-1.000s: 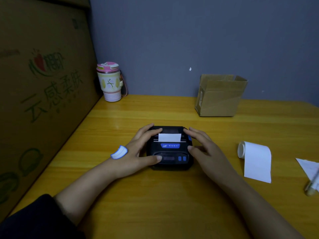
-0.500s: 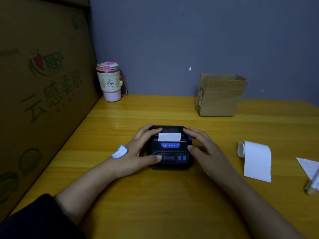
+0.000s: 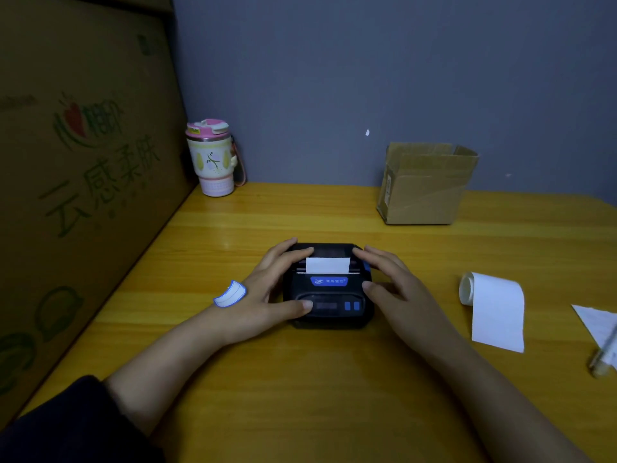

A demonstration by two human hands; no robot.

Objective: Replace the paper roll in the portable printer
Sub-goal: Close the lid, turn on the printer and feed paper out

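A small black portable printer (image 3: 329, 295) with a blue label and blue buttons lies on the yellow wooden table (image 3: 300, 379). Its lid is down and a short white strip of paper (image 3: 328, 265) sticks out of the slot. My left hand (image 3: 267, 292) grips the printer's left side, thumb on the front panel and fingers over the lid. My right hand (image 3: 394, 289) rests on its right side with fingers on the lid's right corner. A partly unrolled white paper roll (image 3: 490, 305) lies on the table to the right, apart from both hands.
A big printed cardboard box (image 3: 83, 178) walls the left side. A pink-lidded tumbler (image 3: 212, 158) stands at the back left, an open small cardboard box (image 3: 424, 185) at the back right. A white paper scrap (image 3: 597, 322) and a clear tube (image 3: 604, 359) lie at the right edge.
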